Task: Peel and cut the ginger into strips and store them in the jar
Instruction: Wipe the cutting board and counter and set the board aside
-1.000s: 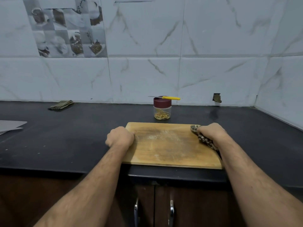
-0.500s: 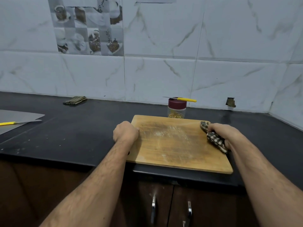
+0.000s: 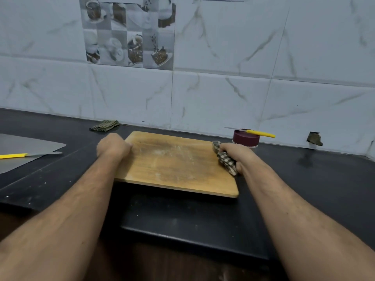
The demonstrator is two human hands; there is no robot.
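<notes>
Hands are lifting a wooden cutting board (image 3: 174, 165) at frame centre, left hand (image 3: 113, 147) curled over its left edge, right hand (image 3: 235, 155) gripping a checked cloth (image 3: 225, 159) against its right edge; keeping it level seems wise, clear of the lidded jar (image 3: 246, 138) at right behind.

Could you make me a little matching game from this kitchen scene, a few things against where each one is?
Things:
1. knife
2. checked cloth
3. folded cloth
4. board

Places:
A. by the wall, far left
B. between both hands
C. across the jar lid
D. in the right hand

Pairs: 1-C, 2-D, 3-A, 4-B
</notes>
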